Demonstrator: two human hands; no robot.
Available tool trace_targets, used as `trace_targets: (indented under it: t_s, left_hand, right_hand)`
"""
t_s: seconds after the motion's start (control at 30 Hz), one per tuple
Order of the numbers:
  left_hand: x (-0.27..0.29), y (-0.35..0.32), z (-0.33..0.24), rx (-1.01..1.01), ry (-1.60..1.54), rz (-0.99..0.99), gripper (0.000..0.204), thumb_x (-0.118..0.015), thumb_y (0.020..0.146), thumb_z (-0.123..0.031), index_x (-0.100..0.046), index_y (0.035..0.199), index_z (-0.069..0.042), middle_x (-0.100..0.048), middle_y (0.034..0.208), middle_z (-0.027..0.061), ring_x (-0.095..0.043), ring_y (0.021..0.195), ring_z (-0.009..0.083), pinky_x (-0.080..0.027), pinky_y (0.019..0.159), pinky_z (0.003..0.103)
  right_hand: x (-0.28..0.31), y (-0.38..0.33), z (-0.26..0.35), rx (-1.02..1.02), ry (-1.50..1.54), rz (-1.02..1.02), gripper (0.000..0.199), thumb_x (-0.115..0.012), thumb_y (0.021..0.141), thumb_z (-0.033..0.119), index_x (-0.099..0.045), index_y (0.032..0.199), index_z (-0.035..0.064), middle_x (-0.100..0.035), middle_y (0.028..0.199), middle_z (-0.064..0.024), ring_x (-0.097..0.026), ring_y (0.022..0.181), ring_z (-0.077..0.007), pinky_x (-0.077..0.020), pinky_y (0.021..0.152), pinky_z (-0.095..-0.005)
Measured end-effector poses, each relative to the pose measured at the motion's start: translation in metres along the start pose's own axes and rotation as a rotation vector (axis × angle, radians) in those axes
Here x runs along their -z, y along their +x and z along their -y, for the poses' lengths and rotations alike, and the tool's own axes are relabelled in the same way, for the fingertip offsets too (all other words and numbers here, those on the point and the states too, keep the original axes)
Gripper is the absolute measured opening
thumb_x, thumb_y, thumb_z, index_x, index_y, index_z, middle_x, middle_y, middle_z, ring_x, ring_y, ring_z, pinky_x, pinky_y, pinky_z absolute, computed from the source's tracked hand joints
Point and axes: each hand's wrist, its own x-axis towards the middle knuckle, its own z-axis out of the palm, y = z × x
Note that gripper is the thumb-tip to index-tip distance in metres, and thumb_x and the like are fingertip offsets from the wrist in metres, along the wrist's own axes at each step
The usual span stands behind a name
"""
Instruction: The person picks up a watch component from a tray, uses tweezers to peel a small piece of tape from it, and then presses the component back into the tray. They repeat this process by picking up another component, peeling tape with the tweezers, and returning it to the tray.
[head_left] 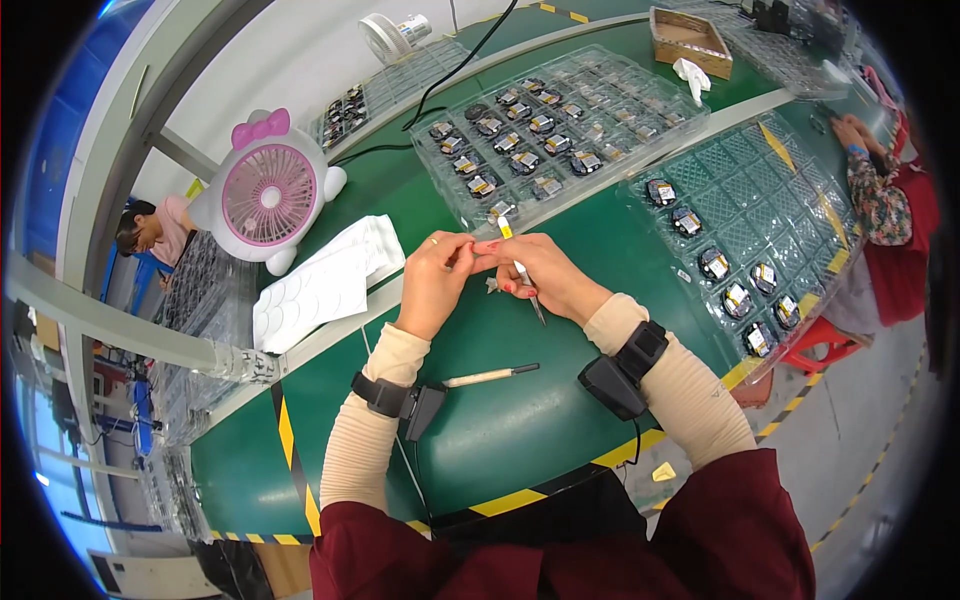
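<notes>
My left hand (437, 285) and my right hand (550, 277) meet fingertip to fingertip above the green table. The left thumb and fingers are pinched together, and whatever lies between them is too small or hidden to make out. In my right hand is a slim pair of silver tweezers (506, 229) with a yellow label, its pointed end toward me. A small pale scrap (491, 285) shows just below the fingers. Beyond my hands, a clear compartment tray (455, 200) holds several round black parts with silver and yellow tops.
A pen-like beige stick (490, 376) lies between my forearms. White sheets (310, 298) and a pink-and-white fan (268, 195) stand left. Another clear tray (735, 200) with several round parts lies right. A cardboard box (690, 42) sits at the back; co-workers sit on both sides.
</notes>
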Motion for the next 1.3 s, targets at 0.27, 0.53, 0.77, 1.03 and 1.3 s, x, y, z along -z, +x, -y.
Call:
trace_targets:
  t_s: [0.27, 0.53, 0.77, 1.03, 1.3]
  left_hand:
    - [0.002, 0.0, 0.005, 0.063, 0.24, 0.172, 0.013, -0.054, 0.076, -0.008, -0.053, 0.087, -0.001, -0.058, 0.071, 0.0114, -0.056, 0.06, 0.0274, -0.046, 0.057, 0.034]
    - [-0.002, 0.0, 0.008, -0.268, 0.385, 0.224, 0.017, -0.055, 0.074, -0.007, -0.056, 0.091, -0.004, -0.055, 0.072, 0.0098, -0.055, 0.066, 0.0272, -0.045, 0.059, 0.035]
    - [0.001, -0.021, 0.001, -0.446, 0.51, 0.36, 0.015, -0.057, 0.071, -0.005, -0.06, 0.086, -0.003, -0.055, 0.076, 0.01, -0.055, 0.073, 0.0249, -0.045, 0.062, 0.034]
    - [0.007, -0.025, 0.0, -0.334, 0.296, 0.352, 0.016, -0.061, 0.07, -0.004, -0.062, 0.085, -0.001, -0.056, 0.078, 0.011, -0.055, 0.073, 0.0252, -0.045, 0.061, 0.032]
    - [-0.006, -0.014, -0.003, 0.154, 0.02, 0.433, 0.015, -0.061, 0.072, -0.003, -0.063, 0.087, -0.001, -0.057, 0.082, 0.0111, -0.055, 0.075, 0.0244, -0.044, 0.063, 0.032]
  right_hand:
    - [0.021, 0.008, 0.001, 0.081, 0.127, -0.041, 0.031, -0.046, 0.085, 0.016, -0.052, 0.107, -0.0046, -0.061, 0.085, -0.0089, -0.042, 0.052, -0.0058, -0.0294, 0.039, -0.0178]
    - [0.021, 0.009, 0.0, 0.105, 0.185, -0.115, 0.031, -0.049, 0.085, 0.016, -0.051, 0.107, -0.0052, -0.058, 0.081, -0.0064, -0.041, 0.054, -0.0055, -0.0305, 0.041, -0.0176]
    - [0.023, 0.012, -0.002, 0.097, 0.179, -0.12, 0.027, -0.045, 0.085, 0.012, -0.051, 0.105, -0.0058, -0.057, 0.083, -0.0106, -0.042, 0.056, -0.0069, -0.031, 0.042, -0.0183]
    - [0.018, 0.01, -0.001, 0.088, 0.14, -0.138, 0.026, -0.047, 0.083, 0.009, -0.051, 0.104, -0.0059, -0.057, 0.083, -0.0107, -0.042, 0.055, -0.0069, -0.0309, 0.042, -0.0181]
    - [0.019, 0.01, -0.002, 0.096, 0.135, -0.135, 0.026, -0.046, 0.083, 0.008, -0.051, 0.104, -0.0058, -0.058, 0.082, -0.0102, -0.042, 0.055, -0.0068, -0.0301, 0.041, -0.0183]
